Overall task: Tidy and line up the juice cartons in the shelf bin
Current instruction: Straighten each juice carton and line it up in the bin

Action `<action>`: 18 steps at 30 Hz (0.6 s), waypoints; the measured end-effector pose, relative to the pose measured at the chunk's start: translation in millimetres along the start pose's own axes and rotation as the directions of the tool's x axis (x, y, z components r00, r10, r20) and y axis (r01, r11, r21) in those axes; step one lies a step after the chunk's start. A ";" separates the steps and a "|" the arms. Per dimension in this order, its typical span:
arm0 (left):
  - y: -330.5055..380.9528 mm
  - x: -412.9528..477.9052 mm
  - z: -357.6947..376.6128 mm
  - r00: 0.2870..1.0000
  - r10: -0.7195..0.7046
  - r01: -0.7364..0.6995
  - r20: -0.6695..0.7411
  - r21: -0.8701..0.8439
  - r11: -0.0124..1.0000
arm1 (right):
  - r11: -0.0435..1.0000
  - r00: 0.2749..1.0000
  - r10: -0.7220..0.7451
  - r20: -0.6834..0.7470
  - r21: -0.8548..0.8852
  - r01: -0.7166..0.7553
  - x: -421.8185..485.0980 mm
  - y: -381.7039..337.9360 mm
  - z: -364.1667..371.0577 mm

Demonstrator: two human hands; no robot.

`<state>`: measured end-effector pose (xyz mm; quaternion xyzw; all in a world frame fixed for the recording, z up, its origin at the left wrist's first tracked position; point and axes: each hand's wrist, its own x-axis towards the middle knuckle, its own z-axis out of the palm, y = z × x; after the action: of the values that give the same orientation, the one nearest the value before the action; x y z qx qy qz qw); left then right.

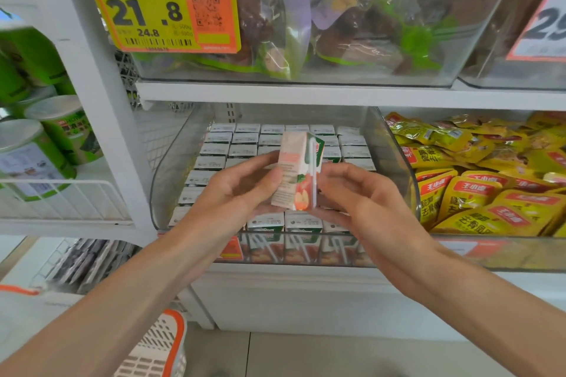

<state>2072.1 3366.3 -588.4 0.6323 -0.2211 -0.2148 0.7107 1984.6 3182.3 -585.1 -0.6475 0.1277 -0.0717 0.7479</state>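
1. Head view, the hands: a person stands at a shop shelf and holds one juice carton (298,171) above the clear shelf bin (167,168). The left hand (242,190) grips it, thumb pressed to the near side face and fingers wrapped behind. The right hand (361,202) curls at the carton's lower right corner. Whether it grips or only steadies the carton cannot be told.

2. Head view, the key relation: the carton stands nearly upright between the two hands, its long axis vertical with the top tipped slightly away and to the right, and its straw (314,174) faces the right hand. The packed cartons (242,150) lie directly below and behind it, standing on end in straight rows with their tops showing. The left hand is the one holding it. Lowering it looks to call for keeping it upright, like the rows below.

3. Head view, what stands in the way: the hands hide the middle of the bin, so any open slot there cannot be seen. The bin's front wall rises just below the wrists, and the shelf overhead sits close above.

4. Head view, surroundings: yellow snack packets (477,190) fill the next bin to the right, green canisters (46,144) stand to the left, a price tag (156,3) hangs above, and a shopping basket (159,346) sits on the floor.
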 end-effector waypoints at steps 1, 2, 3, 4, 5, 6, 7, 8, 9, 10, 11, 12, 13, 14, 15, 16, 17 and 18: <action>0.3 -0.2 -0.2 0.999 -0.008 0.008 0.039 -0.008 1.000 | 1.000 0.998 0.020 0.060 0.014 -0.021 -0.4 -3.0 0.9; 0.1 -0.8 -0.2 0.996 -0.027 0.028 0.089 -0.010 1.000 | 1.000 0.994 0.028 0.110 0.009 -0.030 -0.8 -5.4 1.9; -0.7 -1.2 0.3 0.989 -0.052 0.053 0.136 -0.003 0.999 | 1.000 0.990 0.023 0.141 -0.018 -0.021 -1.5 -6.3 2.4; -1.3 -1.9 0.9 0.983 -0.075 0.074 0.169 0.010 0.997 | 0.999 0.988 0.012 0.157 -0.049 -0.005 -2.0 -5.9 2.7; -1.4 -2.3 1.7 0.979 -0.089 0.087 0.185 0.021 0.996 | 0.997 0.988 0.001 0.158 -0.070 0.010 -2.5 -4.8 2.6; -1.0 -2.6 2.1 0.979 -0.097 0.093 0.182 0.026 0.995 | 0.997 0.989 -0.007 0.145 -0.075 0.018 -2.7 -3.7 2.3; -0.4 -2.6 2.4 0.981 -0.098 0.094 0.166 0.027 0.995 | 0.997 0.991 -0.012 0.135 -0.073 0.022 -2.8 -3.1 1.7; 0.0 -2.5 2.2 0.984 -0.095 0.092 0.149 0.025 0.995 | 0.997 0.991 -0.016 0.135 -0.073 0.026 -2.5 -2.7 1.2; 0.2 -2.3 1.8 0.986 -0.091 0.089 0.138 0.022 0.996 | 0.996 0.990 -0.022 0.140 -0.082 0.034 -2.3 -2.4 1.0; 0.4 -2.1 1.8 0.987 -0.090 0.088 0.131 0.018 0.996 | 0.994 0.990 -0.029 0.142 -0.098 0.043 -1.7 -2.0 0.8; 0.5 -1.8 1.8 0.988 -0.091 0.091 0.124 0.010 0.996 | 0.991 0.990 -0.042 0.136 -0.117 0.058 -1.3 -1.6 0.8; 0.6 -1.8 1.7 0.988 -0.096 0.097 0.119 -0.001 0.995 | 0.988 0.991 -0.059 0.122 -0.137 0.076 -0.7 -1.2 0.9; 0.6 -1.7 1.3 0.987 -0.104 0.107 0.118 -0.013 0.994 | 0.983 0.992 -0.076 0.104 -0.156 0.092 -0.3 -0.8 0.5; 0.4 -2.0 0.7 0.986 -0.112 0.116 0.121 -0.023 0.993 | 0.980 0.992 -0.090 0.088 -0.171 0.104 0.1 -0.7 0.1; 0.1 -2.1 0.2 0.985 -0.117 0.122 0.123 -0.031 0.992 | 0.978 0.992 -0.100 0.073 -0.178 0.111 0.3 -0.6 -0.3; 0.0 -2.1 -0.2 0.986 -0.118 0.123 0.117 -0.036 0.992 | 0.977 0.993 -0.107 0.055 -0.180 0.115 0.6 -0.5 -1.0; 0.0 -2.1 -0.4 0.988 -0.116 0.120 0.098 -0.037 0.992 | 0.978 0.993 -0.113 0.035 -0.175 0.117 0.9 -0.3 -1.7; 0.3 -2.0 -0.5 0.992 -0.112 0.115 0.065 -0.036 0.993 | 0.978 0.992 -0.121 0.021 -0.169 0.123 1.2 -0.1 -2.1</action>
<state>2070.8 3368.0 -588.2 0.6225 -0.2025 -0.2789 0.7026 1985.2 3180.0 -585.4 -0.7159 0.0897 -0.1029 0.6847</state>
